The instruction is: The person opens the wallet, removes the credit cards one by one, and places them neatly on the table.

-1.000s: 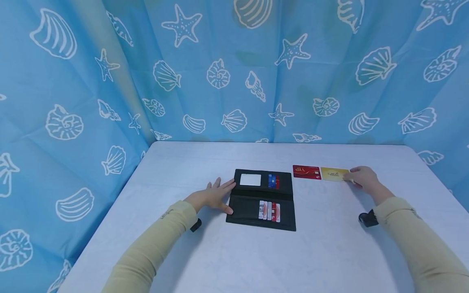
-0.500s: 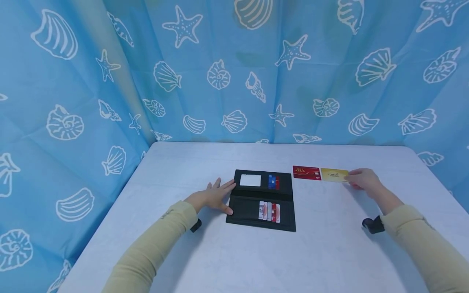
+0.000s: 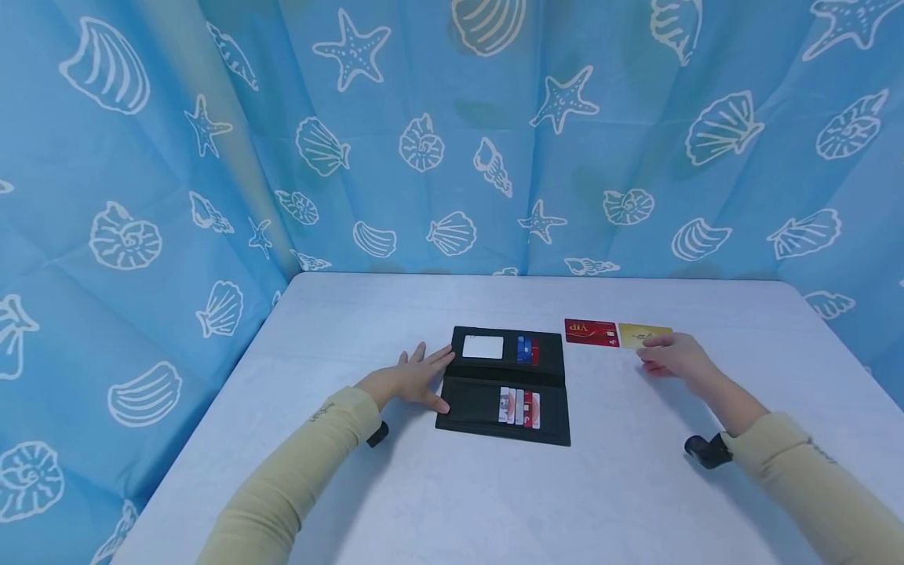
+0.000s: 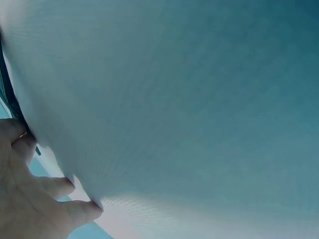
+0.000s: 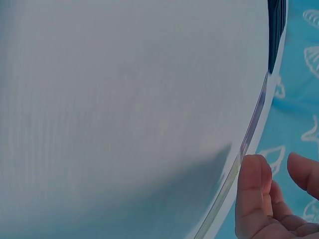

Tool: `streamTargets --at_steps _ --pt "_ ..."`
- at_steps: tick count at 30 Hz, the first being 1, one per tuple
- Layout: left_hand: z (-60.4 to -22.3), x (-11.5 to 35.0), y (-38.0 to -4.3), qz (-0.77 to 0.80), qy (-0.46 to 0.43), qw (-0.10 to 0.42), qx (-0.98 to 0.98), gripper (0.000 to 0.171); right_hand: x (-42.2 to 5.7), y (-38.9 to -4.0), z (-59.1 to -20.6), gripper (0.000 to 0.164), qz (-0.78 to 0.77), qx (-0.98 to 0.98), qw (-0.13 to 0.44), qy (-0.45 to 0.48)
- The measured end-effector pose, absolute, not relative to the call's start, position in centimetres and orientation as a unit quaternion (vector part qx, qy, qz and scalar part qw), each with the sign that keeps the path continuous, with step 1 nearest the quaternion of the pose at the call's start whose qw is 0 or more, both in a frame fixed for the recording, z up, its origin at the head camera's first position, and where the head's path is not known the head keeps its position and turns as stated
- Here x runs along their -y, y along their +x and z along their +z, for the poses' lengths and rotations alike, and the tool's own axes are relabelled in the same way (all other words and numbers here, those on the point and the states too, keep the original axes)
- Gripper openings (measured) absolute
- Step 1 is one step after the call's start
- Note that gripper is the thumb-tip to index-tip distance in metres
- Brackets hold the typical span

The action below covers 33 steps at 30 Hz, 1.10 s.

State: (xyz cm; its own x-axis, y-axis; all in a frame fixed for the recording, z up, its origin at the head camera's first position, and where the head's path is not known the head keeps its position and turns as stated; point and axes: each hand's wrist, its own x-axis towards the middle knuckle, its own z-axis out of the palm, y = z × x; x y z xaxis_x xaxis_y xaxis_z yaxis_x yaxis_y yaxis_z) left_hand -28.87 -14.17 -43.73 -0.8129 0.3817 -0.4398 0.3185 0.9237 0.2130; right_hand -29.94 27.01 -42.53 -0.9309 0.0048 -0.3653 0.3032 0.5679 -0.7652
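A black wallet (image 3: 469, 402) lies spread flat on the table, with a white card (image 3: 483, 347) in its upper left window and several coloured cards (image 3: 519, 407) in its slots. My left hand (image 3: 410, 381) rests at the wallet's left edge, fingers spread; the left wrist view shows its fingertips down on the table. To the wallet's right lie a red VIP card (image 3: 592, 332) and a gold card (image 3: 641, 333), end to end. Over the gold card's lower right part is my right hand (image 3: 681, 362), hiding that corner. In the right wrist view its thumb and fingers are apart, nothing between them.
The white table (image 3: 600, 494) extends in front of the wallet and cards. A blue curtain (image 3: 424, 196) with white shell and starfish prints hangs behind the table and along its left side. A black wrist camera (image 3: 706, 452) sits under the right sleeve.
My right hand has left the gold card's right end and shifted left and toward me, its fingers parting from the card. My left hand, the wallet and both loose cards stay in place.
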Motion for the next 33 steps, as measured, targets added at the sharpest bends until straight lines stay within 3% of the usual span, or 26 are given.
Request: streamTargets --at_steps 16,33 --pt "-43.7 14.1 -28.8 0.075 0.184 0.241 -0.95 0.1 -22.5 -27.9 -42.1 0.048 -0.463 -0.872 0.156 0.031" --pt "-43.9 14.1 -28.9 0.069 0.183 0.241 -0.951 0.1 -18.1 -26.0 -42.6 0.04 -0.477 -0.859 0.186 0.022"
